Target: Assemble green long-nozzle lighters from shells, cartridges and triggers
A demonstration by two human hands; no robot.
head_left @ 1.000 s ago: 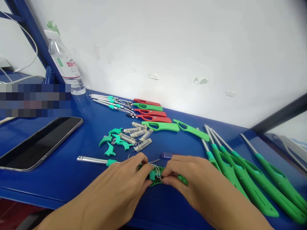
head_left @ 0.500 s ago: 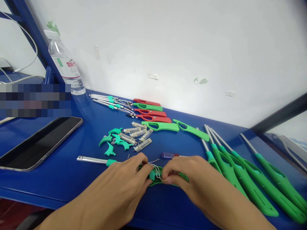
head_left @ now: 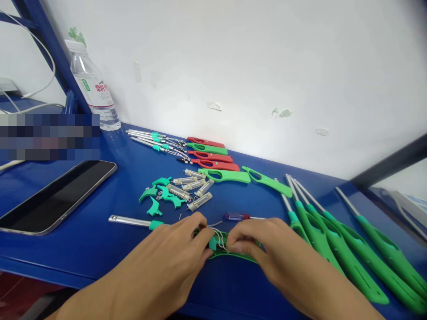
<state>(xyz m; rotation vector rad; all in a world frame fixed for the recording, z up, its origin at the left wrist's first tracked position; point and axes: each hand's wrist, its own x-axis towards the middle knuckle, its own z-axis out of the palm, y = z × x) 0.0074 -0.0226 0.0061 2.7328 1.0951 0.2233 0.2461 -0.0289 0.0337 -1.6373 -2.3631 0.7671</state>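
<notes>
A green lighter casing half (head_left: 218, 255) lies open side up near the table's front, its metal tube (head_left: 130, 221) sticking out to the left. My left hand (head_left: 176, 249) is closed on the casing's tube end, beside a teal trigger (head_left: 212, 243) seated inside. Two thin white wires (head_left: 219, 238) loop over the casing's hollow. With thumb and forefinger pinched, my right hand (head_left: 263, 244) grips the wires at their right end, down in the handle. What lies under its fingertips is hidden. Behind the hands rests a screwdriver (head_left: 237, 216) with a blue and red handle.
Several clear fuel tanks (head_left: 200, 201) and teal triggers (head_left: 154, 206) lie behind my left hand. Red and green casing halves (head_left: 215, 165) and tubes with wires (head_left: 147, 141) line the back. Green lighters (head_left: 347, 244) lie at right. A phone (head_left: 66, 195) and water bottle (head_left: 95, 89) stand left.
The view has shifted slightly. My right fingers have moved a little within the casing, and more of its lower green edge shows under them. My left hand keeps its grip.
</notes>
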